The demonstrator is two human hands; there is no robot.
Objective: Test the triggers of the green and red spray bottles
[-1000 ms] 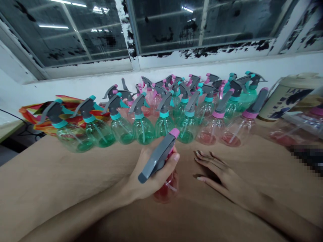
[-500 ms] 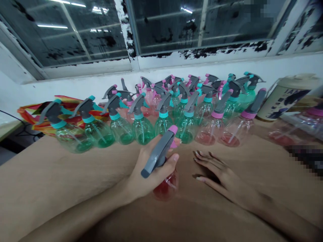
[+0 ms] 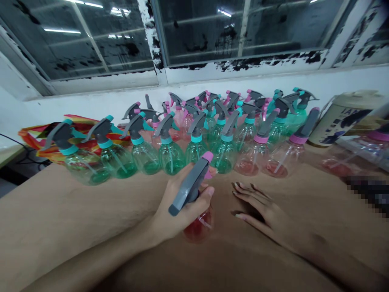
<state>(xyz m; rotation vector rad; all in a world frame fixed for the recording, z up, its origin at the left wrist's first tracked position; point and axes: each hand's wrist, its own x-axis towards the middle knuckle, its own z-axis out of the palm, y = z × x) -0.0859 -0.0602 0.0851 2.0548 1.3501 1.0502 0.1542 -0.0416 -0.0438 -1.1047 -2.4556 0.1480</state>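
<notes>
My left hand (image 3: 174, 211) is wrapped round the neck of a pink spray bottle (image 3: 199, 225) with a grey trigger head (image 3: 190, 184) and a pink nozzle tip. The bottle stands on the brown table (image 3: 75, 219) in front of me. My right hand (image 3: 263, 211) lies flat on the table just to the right of the bottle, fingers stretched out and apart, holding nothing.
Several green spray bottles (image 3: 170, 156) and pink spray bottles (image 3: 275, 160) stand in rows behind my hands, along the white wall under the window. A striped cloth (image 3: 36, 140) lies at the far left. A cream canister (image 3: 345, 117) stands at the right.
The view has shifted slightly. The bottle in my left hand has tipped a little more upright. My right hand has stayed flat on the table.
</notes>
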